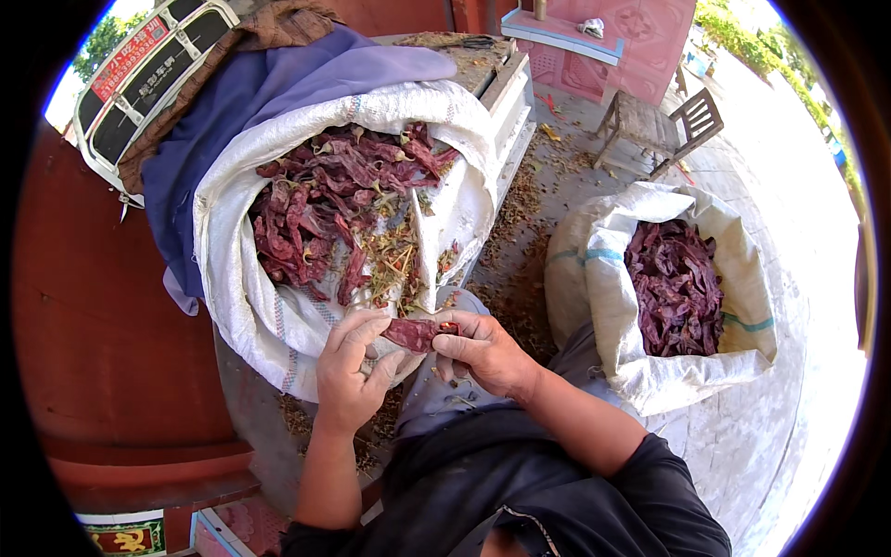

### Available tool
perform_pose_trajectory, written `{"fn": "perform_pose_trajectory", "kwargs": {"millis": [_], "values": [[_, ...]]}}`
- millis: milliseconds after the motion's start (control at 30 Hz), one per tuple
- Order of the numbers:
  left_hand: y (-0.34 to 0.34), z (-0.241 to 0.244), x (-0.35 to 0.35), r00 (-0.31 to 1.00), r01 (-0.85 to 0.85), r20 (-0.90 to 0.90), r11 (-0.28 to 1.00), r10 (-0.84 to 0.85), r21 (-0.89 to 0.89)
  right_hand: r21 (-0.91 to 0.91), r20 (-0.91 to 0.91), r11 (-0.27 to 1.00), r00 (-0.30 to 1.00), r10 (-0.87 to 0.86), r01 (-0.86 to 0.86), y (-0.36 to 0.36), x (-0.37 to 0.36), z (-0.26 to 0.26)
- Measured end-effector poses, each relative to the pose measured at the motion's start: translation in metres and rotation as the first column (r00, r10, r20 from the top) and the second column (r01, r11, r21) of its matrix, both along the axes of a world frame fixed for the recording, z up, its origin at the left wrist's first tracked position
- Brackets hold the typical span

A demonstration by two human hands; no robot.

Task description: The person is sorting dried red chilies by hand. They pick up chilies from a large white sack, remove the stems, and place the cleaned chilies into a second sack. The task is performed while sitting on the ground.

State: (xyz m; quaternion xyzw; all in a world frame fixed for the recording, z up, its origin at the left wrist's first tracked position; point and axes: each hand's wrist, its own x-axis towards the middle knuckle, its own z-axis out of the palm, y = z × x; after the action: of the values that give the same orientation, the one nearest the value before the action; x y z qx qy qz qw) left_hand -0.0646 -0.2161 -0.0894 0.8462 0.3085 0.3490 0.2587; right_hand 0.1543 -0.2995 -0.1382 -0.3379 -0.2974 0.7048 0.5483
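A dried red chili pepper (pixel 415 335) is stretched between my two hands, above my lap. My right hand (pixel 480 348) grips its right end, where seeds show at an opening. At its left end are the fingers of my left hand (pixel 358 355); whether they pinch it or only touch it is hard to tell. Just beyond my hands lies a white woven sack (pixel 230 202) with its mouth rolled open. Inside it, dried red chilies (pixel 313 195) are heaped at the left and top, with stems and broken bits (pixel 397 261) beside them.
To the right stands another woven sack (pixel 605 299), holding darker dried chilies (pixel 675 292). Behind it is a small wooden chair (pixel 647 125). Purple cloth (pixel 278 76) drapes behind the near sack. Plant debris (pixel 518 202) litters the floor between the sacks. A red wall (pixel 118 299) is at left.
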Motion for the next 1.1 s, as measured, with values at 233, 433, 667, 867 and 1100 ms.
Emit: {"fn": "perform_pose_trajectory", "kwargs": {"millis": [233,433,667,867,1100], "values": [[0.002,-0.032,-0.005,0.937,0.032,0.29,0.778,0.195,-0.627,0.003,-0.144,0.999,0.989,0.044,-0.044,-0.011,0.01,0.007],[0.006,-0.038,-0.002,0.964,0.052,0.237,0.787,0.122,-0.615,0.027,-0.151,1.0,0.989,0.009,-0.005,-0.014,0.012,0.006],[0.061,-0.026,-0.017,0.796,-0.402,-0.351,0.865,0.493,0.302,-0.009,-0.121,0.997,0.989,-0.082,0.081,-0.015,0.016,-0.014],[0.073,-0.03,-0.021,0.74,-0.439,-0.421,0.851,0.525,0.289,-0.014,-0.056,0.995,0.994,-0.096,0.096,-0.017,0.017,-0.015],[0.05,-0.02,-0.028,0.866,-0.49,-0.119,0.872,0.486,0.001,-0.06,-0.088,0.995,0.993,-0.079,0.074,-0.014,0.02,-0.007]]}}
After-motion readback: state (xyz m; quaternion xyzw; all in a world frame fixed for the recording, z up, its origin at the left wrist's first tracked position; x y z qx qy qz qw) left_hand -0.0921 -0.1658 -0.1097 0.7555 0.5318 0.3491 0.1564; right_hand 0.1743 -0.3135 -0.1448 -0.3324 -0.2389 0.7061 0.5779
